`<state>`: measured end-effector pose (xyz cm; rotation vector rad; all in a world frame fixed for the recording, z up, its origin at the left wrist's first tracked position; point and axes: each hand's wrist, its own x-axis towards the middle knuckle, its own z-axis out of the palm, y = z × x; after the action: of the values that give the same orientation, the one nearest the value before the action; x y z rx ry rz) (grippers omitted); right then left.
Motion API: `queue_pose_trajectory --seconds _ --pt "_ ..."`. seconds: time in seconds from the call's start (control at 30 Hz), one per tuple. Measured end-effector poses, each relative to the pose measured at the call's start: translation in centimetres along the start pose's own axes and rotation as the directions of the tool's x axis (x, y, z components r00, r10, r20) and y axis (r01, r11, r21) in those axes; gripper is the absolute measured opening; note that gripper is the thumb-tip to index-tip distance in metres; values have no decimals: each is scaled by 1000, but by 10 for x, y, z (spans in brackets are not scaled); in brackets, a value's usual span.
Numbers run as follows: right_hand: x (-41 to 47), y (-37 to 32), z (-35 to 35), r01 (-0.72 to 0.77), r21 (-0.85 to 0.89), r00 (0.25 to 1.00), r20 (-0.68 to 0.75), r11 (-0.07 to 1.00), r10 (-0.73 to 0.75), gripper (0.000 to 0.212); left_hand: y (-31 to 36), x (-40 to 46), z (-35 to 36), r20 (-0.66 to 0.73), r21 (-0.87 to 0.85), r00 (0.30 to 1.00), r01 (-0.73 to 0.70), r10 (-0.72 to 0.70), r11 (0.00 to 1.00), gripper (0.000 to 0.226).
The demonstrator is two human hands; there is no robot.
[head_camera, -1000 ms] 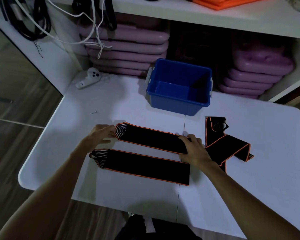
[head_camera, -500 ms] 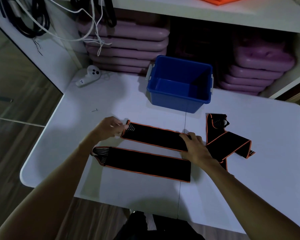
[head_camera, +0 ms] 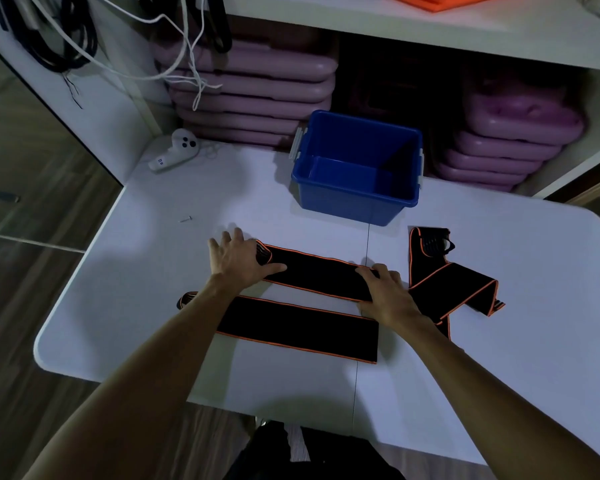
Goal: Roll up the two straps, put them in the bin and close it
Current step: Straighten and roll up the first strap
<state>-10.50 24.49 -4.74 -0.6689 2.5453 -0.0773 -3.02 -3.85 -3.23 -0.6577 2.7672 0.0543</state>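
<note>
Two black straps with orange edges lie on the white table point(head_camera: 499, 393). The far strap point(head_camera: 319, 275) runs from my left hand to my right hand, then zigzags in folds to the right point(head_camera: 454, 289). The near strap point(head_camera: 298, 323) lies flat and straight, and my left forearm covers part of its striped left end. My left hand point(head_camera: 236, 261) presses flat on the far strap's left end, thumb lying along the strap. My right hand point(head_camera: 385, 289) rests on the same strap near its middle. The open blue bin point(head_camera: 354, 202) stands empty behind the straps.
A white controller point(head_camera: 177, 150) and a small screw point(head_camera: 186, 219) lie at the table's far left. Stacks of purple cases point(head_camera: 257, 95) fill the shelf behind the bin. Cables point(head_camera: 174, 46) hang at the upper left. The table's left edge drops to wooden floor.
My left hand has slid right, from beside the far strap's left end onto it, and that end has shifted right. My right hand has stayed on the strap.
</note>
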Motion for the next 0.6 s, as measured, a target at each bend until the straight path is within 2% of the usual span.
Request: queue_pose_trajectory --seconds 0.07,0.13,0.23,0.33,0.4,0.47,0.6 --pt "0 1 0 -2 -2 1000 6 1000 2 76 7 0 4 -75 -21 997 8 -10 1000 55" --pt "0 1 0 -1 -7 1000 7 1000 1 76 6 0 1 -129 -152 990 37 -57 988 34" --pt "-1 0 -2 1 4 1000 11 1000 -1 75 -20 2 -11 -144 -378 966 147 -215 914 25" --pt "-3 2 -4 5 21 1000 4 1000 -5 75 -65 6 -17 -141 -371 925 281 -353 885 29" --pt "-3 2 -4 32 20 999 -7 999 -32 74 -86 5 -17 -141 -354 923 291 -358 889 32" --pt "-3 0 -4 55 37 998 -1 998 -55 75 -92 2 -11 -121 -410 938 251 -325 877 29" --pt "-7 -1 -7 58 128 997 38 990 -63 88 -89 -1 5 -66 -482 965 194 -255 855 23"
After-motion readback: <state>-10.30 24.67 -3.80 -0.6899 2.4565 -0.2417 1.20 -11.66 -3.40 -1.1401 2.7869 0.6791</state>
